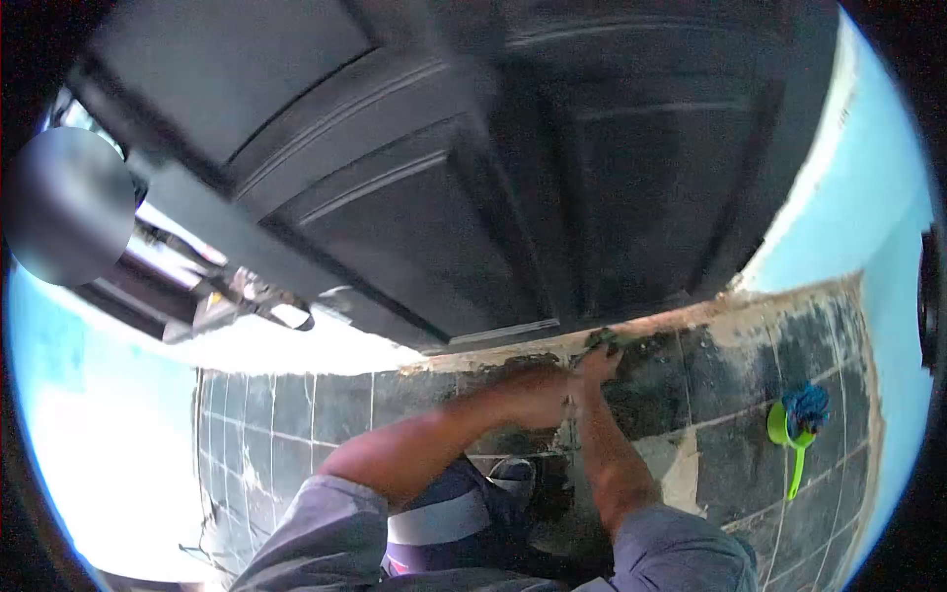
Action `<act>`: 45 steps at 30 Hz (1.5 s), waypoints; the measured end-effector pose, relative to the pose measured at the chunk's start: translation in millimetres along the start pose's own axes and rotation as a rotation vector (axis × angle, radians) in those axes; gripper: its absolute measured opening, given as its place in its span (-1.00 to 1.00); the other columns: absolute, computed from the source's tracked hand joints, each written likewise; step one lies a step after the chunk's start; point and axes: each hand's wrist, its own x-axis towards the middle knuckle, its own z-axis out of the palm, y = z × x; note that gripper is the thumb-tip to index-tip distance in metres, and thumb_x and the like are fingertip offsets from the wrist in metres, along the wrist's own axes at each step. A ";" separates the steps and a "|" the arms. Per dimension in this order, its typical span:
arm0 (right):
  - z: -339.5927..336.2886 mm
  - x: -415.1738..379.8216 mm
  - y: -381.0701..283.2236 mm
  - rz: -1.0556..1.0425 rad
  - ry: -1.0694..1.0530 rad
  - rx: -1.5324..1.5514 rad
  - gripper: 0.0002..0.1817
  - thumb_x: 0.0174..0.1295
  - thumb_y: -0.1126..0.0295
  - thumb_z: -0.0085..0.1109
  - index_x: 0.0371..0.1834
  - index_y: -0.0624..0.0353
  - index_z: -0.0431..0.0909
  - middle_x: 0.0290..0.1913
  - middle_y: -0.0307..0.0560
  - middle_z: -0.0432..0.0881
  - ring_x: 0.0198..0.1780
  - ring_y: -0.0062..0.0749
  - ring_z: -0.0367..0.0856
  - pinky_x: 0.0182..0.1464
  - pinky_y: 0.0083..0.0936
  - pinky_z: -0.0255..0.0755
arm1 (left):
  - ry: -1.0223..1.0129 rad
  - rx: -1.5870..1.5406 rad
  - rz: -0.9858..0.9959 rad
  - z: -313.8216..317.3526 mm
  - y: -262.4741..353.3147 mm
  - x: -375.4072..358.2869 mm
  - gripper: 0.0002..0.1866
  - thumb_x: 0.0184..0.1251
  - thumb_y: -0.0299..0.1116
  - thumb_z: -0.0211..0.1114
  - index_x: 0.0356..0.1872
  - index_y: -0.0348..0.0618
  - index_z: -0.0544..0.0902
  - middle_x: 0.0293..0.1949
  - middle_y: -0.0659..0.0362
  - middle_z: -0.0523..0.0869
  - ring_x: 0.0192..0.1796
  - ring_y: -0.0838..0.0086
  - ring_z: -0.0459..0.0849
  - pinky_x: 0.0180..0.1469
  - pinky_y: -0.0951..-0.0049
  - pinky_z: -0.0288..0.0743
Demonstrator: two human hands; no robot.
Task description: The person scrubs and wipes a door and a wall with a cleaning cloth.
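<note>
My right hand (596, 367) reaches down to the floor at the foot of the dark door (414, 197). Its fingers are closed on a small dark green pad-like thing (604, 340), pressed against the floor edge; its exact kind is too small to tell. Close beside it, my left hand (546, 397) is smeared by motion, near the right wrist. Whether its fingers are open or closed does not show. Under both hands lie dark floor tiles (641, 395), wet-looking and worn, with pale patches along the door's threshold.
At the right, a bright green long-handled scoop (779, 424) holds a crumpled blue cloth (806, 407). A light blue wall (829, 207) bounds the right side. Through the doorway gap on the left, a person (178, 242) is partly visible. My shoe (513, 476) stands on the tiles.
</note>
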 end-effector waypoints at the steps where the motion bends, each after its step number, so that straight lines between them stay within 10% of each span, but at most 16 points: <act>1: 13.4 -18.9 6.4 0.087 -0.152 0.084 -0.54 0.62 0.18 -0.03 0.41 0.25 0.39 0.21 0.11 0.59 0.16 -0.05 0.60 0.19 -0.08 0.51 | 0.011 0.005 -0.050 -17.0 -0.8 -4.7 -0.39 0.45 -0.12 0.34 0.44 -0.14 0.51 0.16 -0.25 0.70 0.24 -0.08 0.68 0.34 -0.01 0.53; 8: 43.9 -83.4 -30.4 0.575 -1.024 0.427 -0.67 0.59 0.19 -0.01 0.21 0.15 0.48 0.02 -0.07 0.61 -0.06 -0.31 0.65 -0.04 -0.23 0.60 | 0.462 0.124 -0.151 -46.8 -79.5 -40.1 -0.11 0.19 -0.10 0.55 0.52 -0.25 0.41 0.36 -0.20 0.59 0.42 -0.03 0.55 0.48 0.10 0.43; 13: 38.6 -75.5 -77.7 0.588 -0.992 0.101 -0.71 0.56 0.23 0.01 0.09 0.18 0.61 -0.14 -0.10 0.69 -0.17 -0.41 0.71 -0.13 -0.30 0.65 | 0.375 -0.266 -0.069 -30.4 -96.1 -18.4 -0.03 0.11 -0.08 0.60 0.53 -0.25 0.39 0.39 -0.18 0.58 0.43 0.01 0.55 0.48 0.11 0.42; 18: -53.3 -17.6 -152.9 -0.362 -1.484 -0.861 -0.57 0.54 0.09 0.11 0.18 0.20 0.68 0.04 -0.01 0.75 -0.01 -0.27 0.75 0.04 -0.22 0.64 | 0.025 -0.175 -0.002 -4.7 -81.3 13.1 -0.03 0.05 -0.20 0.63 0.56 -0.10 0.39 0.43 -0.11 0.57 0.42 0.07 0.58 0.44 0.13 0.48; 21: -141.1 28.8 -205.6 -0.686 -1.288 -1.392 -0.55 0.52 0.07 0.15 0.23 0.17 0.69 0.14 -0.02 0.76 0.02 -0.24 0.74 0.10 -0.24 0.63 | -0.189 -0.007 0.015 36.2 -100.5 38.5 -0.06 0.08 -0.21 0.62 0.55 -0.01 0.42 0.42 -0.09 0.59 0.40 0.05 0.61 0.43 0.13 0.51; 25: -278.6 54.3 -316.3 -0.367 -0.731 -1.353 -0.58 0.46 0.12 0.14 0.16 0.14 0.75 0.11 0.11 0.79 0.12 -0.07 0.75 0.13 -0.05 0.60 | -0.286 0.076 0.016 82.9 -133.0 49.3 -0.13 0.13 -0.21 0.58 0.53 -0.01 0.45 0.36 -0.10 0.64 0.34 0.03 0.65 0.41 0.08 0.54; 30: -487.3 163.1 -312.7 -0.752 0.365 -1.045 -0.43 0.26 -0.02 0.39 0.09 0.28 0.74 0.05 0.26 0.79 0.11 0.14 0.76 0.22 -0.02 0.58 | -0.313 0.244 -0.096 122.2 -186.6 64.4 -0.21 0.18 -0.16 0.55 0.48 -0.04 0.51 0.31 -0.16 0.66 0.32 -0.01 0.66 0.39 0.06 0.55; 33: -552.5 188.3 -261.4 -0.694 0.583 -1.273 -0.40 0.19 -0.04 0.47 0.11 0.24 0.74 0.02 0.24 0.80 0.11 0.15 0.77 0.20 -0.03 0.60 | -0.291 0.256 -0.140 116.9 -182.6 61.4 -0.25 0.18 -0.14 0.54 0.43 -0.06 0.55 0.28 -0.18 0.67 0.31 -0.03 0.66 0.38 0.06 0.56; 38: -561.6 220.1 -197.6 -0.603 0.486 -1.207 -0.52 0.19 0.04 0.45 0.06 0.13 0.78 -0.01 0.15 0.81 0.01 0.24 0.77 0.11 -0.03 0.65 | -0.408 0.165 -0.227 97.8 -146.2 59.5 -0.09 0.20 0.00 0.53 0.57 0.02 0.37 0.49 -0.20 0.45 0.47 -0.09 0.49 0.51 -0.03 0.42; 45: -500.0 168.0 -229.5 -0.534 0.258 -1.452 -0.64 0.22 0.16 0.25 -0.08 0.18 0.80 -0.08 0.21 0.80 -0.04 0.22 0.78 0.05 -0.02 0.67 | -0.243 0.109 -0.117 131.2 -176.8 62.7 -0.22 0.11 -0.12 0.59 0.39 -0.12 0.56 0.28 -0.17 0.66 0.31 -0.06 0.65 0.37 0.06 0.55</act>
